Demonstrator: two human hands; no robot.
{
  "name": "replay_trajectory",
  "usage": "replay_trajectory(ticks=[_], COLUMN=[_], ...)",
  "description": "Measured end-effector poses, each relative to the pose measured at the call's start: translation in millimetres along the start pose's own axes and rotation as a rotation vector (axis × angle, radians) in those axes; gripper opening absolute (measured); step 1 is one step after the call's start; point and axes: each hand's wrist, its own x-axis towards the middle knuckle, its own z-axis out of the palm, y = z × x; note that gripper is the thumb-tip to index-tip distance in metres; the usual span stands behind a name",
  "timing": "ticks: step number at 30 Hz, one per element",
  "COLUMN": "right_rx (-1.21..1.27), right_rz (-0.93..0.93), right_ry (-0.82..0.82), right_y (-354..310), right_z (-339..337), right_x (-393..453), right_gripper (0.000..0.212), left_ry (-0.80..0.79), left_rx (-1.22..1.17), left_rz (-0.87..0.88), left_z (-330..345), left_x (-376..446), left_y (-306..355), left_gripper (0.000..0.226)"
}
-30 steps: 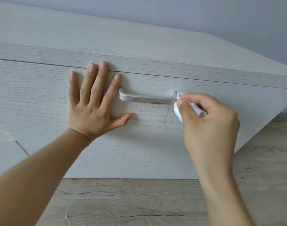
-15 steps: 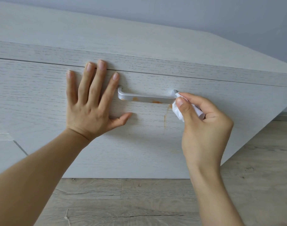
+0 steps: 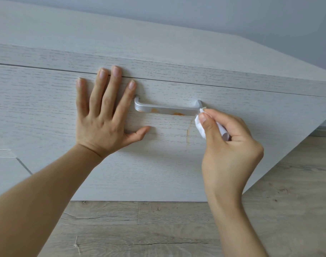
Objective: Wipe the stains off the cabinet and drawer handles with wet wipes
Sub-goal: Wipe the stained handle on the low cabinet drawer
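Observation:
A silver bar handle [image 3: 167, 109] sits on the pale wood-grain drawer front [image 3: 158, 164], with orange stains along its lower edge and a faint orange drip running down the wood below its right end. My right hand [image 3: 230, 151] pinches a folded white wet wipe [image 3: 201, 125] between thumb and fingers, its tip touching the handle's right end. My left hand [image 3: 102, 117] lies flat with straight, spread fingers on the drawer front just left of the handle.
The cabinet top [image 3: 140, 43] slopes away above the drawer under a grey wall [image 3: 232, 15]. Grey wood-look flooring [image 3: 158, 229] runs below and to the right. Another panel seam [image 3: 23, 164] shows at the lower left.
My right hand with the wipe has stayed at the handle's right end, shifting only slightly. The left hand has not moved on the drawer front.

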Motion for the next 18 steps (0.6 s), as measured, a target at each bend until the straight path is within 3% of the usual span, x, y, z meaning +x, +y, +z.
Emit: replay_trajectory(ticks=[8,18], right_rx=[0.036,-0.114], right_rz=[-0.086,-0.241], right_ry=[0.0,0.024], right_y=[-0.1,0.1], right_z=[5.3,9.1], right_x=[-0.4,0.6], right_gripper=[0.012,0.006], left_ry=[-0.007,-0.004], left_rx=[0.014,0.004], left_rz=[0.016,0.013], left_z=[-1.0,-0.3], left_x=[0.1,-0.1], left_y=[-0.4,0.0], left_gripper=[0.094,0.096])
